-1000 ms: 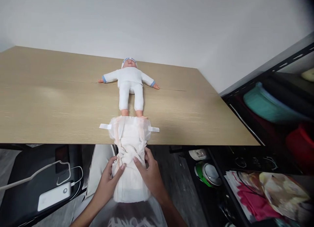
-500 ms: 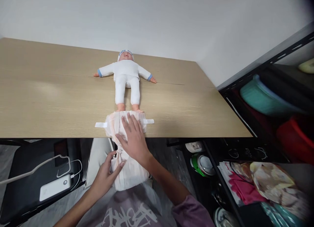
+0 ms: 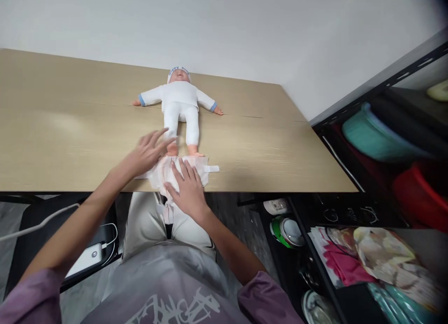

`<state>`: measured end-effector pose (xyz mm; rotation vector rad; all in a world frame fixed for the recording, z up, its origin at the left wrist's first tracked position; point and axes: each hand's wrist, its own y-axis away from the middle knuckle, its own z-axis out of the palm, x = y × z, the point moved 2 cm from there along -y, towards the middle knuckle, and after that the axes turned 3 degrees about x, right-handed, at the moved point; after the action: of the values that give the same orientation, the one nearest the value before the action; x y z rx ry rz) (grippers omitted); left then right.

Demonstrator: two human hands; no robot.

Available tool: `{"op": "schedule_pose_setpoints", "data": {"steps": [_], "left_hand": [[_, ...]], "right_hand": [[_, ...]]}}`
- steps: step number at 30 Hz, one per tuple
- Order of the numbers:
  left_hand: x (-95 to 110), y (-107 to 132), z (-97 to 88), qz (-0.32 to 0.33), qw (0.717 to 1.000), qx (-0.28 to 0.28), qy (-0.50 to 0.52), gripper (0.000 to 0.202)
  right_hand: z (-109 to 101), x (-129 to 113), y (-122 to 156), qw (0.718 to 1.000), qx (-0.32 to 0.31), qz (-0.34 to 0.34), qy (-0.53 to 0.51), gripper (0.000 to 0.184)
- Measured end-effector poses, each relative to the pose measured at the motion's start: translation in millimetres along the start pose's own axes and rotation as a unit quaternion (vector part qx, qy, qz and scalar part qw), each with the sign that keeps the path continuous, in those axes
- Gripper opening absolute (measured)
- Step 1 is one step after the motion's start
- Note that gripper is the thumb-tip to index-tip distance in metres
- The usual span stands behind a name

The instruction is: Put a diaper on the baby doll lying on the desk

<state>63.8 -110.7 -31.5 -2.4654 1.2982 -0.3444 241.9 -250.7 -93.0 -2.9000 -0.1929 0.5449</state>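
A baby doll in a white suit and cap lies on its back on the wooden table, arms spread, feet toward me. A white diaper lies unfolded at the table's front edge, just below the doll's feet, with part hanging over the edge. My right hand lies flat on the diaper, fingers spread. My left hand is stretched out over the table with fingers apart, close to the doll's left foot, holding nothing.
A black shelf rack stands at the right with teal and red containers, and printed bags lie below. A white power bank with cable lies on a black surface at lower left. A green-lidded jar sits on the floor.
My left hand has let go of the hanging end of the diaper and reached up over the table toward the doll's feet. My right hand stays flat on the diaper.
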Motion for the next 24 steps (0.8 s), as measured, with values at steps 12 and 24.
{"op": "schedule_pose_setpoints", "data": {"steps": [12, 24], "left_hand": [[-3, -115, 39.3, 0.247, 0.958, -0.148, -0.001, 0.055], [-27, -171, -31.1, 0.165, 0.942, -0.017, 0.292, 0.037]], "right_hand": [[-3, -2, 1, 1.0, -0.001, -0.003, -0.01, 0.078], [-4, 31, -51, 0.996, -0.068, -0.032, -0.049, 0.07]]}}
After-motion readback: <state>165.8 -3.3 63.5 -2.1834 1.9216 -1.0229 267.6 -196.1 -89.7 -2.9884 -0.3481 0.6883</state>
